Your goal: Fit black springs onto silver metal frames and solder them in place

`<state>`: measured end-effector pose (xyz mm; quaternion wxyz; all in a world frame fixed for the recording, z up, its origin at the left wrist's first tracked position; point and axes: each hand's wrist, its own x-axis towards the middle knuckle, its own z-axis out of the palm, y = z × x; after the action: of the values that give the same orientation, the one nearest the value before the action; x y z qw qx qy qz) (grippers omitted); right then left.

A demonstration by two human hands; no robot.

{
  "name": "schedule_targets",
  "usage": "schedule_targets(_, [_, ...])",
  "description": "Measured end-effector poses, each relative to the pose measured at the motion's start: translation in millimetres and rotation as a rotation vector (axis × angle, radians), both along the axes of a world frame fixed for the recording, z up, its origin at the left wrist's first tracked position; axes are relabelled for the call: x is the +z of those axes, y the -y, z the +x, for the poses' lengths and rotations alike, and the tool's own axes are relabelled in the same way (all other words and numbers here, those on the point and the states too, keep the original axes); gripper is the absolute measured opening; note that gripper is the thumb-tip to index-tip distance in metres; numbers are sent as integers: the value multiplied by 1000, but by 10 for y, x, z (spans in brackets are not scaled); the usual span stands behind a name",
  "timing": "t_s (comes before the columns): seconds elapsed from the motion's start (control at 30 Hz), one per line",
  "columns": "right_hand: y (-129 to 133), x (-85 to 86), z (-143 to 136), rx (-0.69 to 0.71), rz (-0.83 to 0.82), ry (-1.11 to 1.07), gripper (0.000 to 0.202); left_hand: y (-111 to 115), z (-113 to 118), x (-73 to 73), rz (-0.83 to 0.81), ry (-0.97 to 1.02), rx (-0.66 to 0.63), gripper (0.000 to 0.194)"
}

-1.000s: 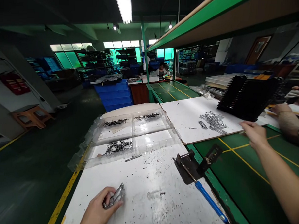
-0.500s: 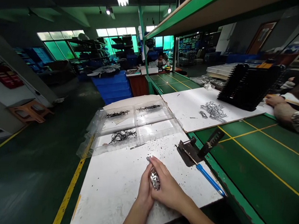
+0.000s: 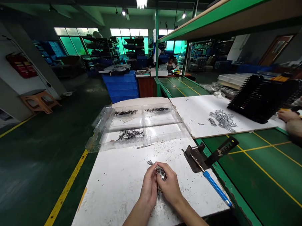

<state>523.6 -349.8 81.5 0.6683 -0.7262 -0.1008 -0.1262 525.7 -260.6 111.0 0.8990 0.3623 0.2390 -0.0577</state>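
Shiny silver metal parts (image 3: 162,175) lie gathered between my two hands, just above the white board (image 3: 123,181). My left hand (image 3: 149,185) cups them from the left with its fingers curled. From the right, my right hand (image 3: 170,185) closes over them, its fingertips meeting the left ones. Some metal pokes out beyond the fingertips and some shows below the palms; the exact shape and number are hidden. A blue-handled tool (image 3: 216,187) rests to the right, its metal shaft lying on a dark metal fixture (image 3: 195,160). Tweezers or a similar thin metal tool (image 3: 146,145) lie ahead of my hands.
A clear plastic tray (image 3: 143,121) with thin black pieces stands ahead. A pile of silver metal parts (image 3: 223,119) and a black rack (image 3: 261,98) are at right, near another person's arm (image 3: 294,122). A green shelf (image 3: 207,17) hangs overhead.
My view has swung slightly left. My fingers have shifted around the silver parts, which now stick out at the front and show below the palms; the right hand covers more of them.
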Motion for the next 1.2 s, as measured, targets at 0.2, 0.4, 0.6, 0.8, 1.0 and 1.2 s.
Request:
schedule_targets(0.2, [-37, -2, 55, -134, 223, -131, 29, -20, -21, -19, 204, 119, -131, 37])
schedule_targets(0.4, [-32, -44, 146, -230, 377, -120, 16, 23, -49, 12, 95, 60, -84, 38])
schedule_targets(0.6, [-48, -105, 139, -114, 146, 100, 8, -56, -4, -3, -85, -120, 43, 18])
schedule_targets(0.8, [-43, -84, 116, -172, 136, -43, 34, -61, -2, -96, 49, -13, -44, 29])
schedule_targets(1.0, [-126, -24, 76, -243, 385, -184, 53, 37, -16, -103, 136, 49, -20, 40])
schedule_targets(1.2, [-154, -7, 28, -63, 553, -465, 41, 53, -59, -55, 436, 280, 25, 30])
